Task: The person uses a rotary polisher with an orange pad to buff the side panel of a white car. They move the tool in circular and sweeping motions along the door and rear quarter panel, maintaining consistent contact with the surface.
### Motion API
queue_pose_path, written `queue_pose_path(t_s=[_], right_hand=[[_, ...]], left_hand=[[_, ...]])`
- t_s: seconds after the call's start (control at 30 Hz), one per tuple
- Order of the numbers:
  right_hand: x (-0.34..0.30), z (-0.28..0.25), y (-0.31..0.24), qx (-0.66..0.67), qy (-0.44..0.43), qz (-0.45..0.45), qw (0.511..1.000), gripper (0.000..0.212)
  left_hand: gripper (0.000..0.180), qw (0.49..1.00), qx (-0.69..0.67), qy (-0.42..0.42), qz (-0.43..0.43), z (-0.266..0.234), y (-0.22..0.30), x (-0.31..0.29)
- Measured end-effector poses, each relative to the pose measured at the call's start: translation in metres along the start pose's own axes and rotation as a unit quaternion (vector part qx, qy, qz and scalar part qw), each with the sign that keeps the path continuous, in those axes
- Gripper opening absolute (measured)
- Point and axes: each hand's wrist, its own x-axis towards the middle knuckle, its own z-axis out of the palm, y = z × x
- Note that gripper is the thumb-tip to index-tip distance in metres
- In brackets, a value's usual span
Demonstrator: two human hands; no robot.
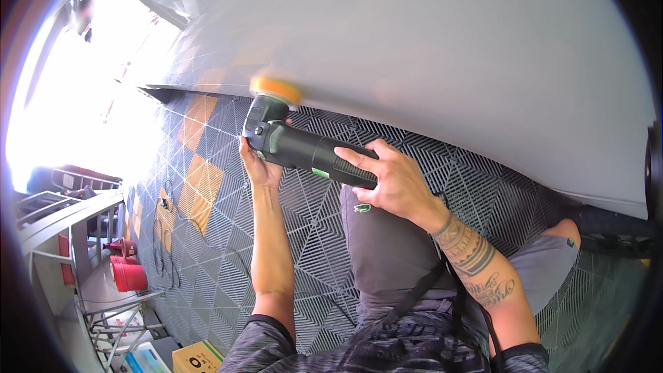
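A black polisher (297, 146) with an orange foam pad (276, 90) lies across both my hands. Its pad meets the lower edge of a grey car body panel (442, 41), and the pad's outline is blurred. My left hand (261, 164) supports the polisher head from below, its fingers partly hidden behind the tool. Wrapped round the rear of the body is my right hand (394, 183), with one finger stretched along the top.
Dark grey ribbed floor tiles (228, 262) with orange ones among them run under the car. At left are a metal frame (62, 228), a red bucket (128, 276), a loose cable (169, 255) and a cardboard box (197, 358). A tyre (608, 224) shows at right.
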Motion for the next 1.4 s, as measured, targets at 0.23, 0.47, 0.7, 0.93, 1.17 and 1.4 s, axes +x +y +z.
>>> queue_pose_path(t_s=[0.23, 0.47, 0.7, 0.93, 1.17, 1.4], right_hand=[[-0.009, 0.004, 0.009, -0.011, 0.025, -0.016, 0.999, 0.071], [-0.017, -0.006, 0.009, -0.003, 0.014, -0.005, 1.0, 0.072], [-0.028, -0.016, 0.018, -0.003, -0.001, 0.005, 1.0, 0.074], [-0.037, -0.029, 0.023, -0.008, -0.001, 0.008, 1.0, 0.073], [-0.044, -0.045, 0.02, -0.018, -0.019, 0.03, 0.999, 0.072], [-0.057, -0.053, 0.029, -0.011, -0.015, 0.03, 0.999, 0.072]], left_hand=[[0.081, 0.999, 0.045, 0.022, -0.006, 0.008, -0.008, -0.003], [0.072, 0.999, -0.031, -0.029, -0.022, 0.007, -0.011, -0.007], [0.075, 0.999, -0.009, -0.034, -0.024, 0.023, -0.018, -0.017], [0.073, 0.998, -0.019, -0.049, -0.044, 0.027, -0.023, -0.023], [0.072, 0.995, -0.037, -0.062, -0.063, 0.033, -0.024, -0.026], [0.069, 0.995, -0.036, -0.048, -0.079, 0.037, -0.031, -0.033]])
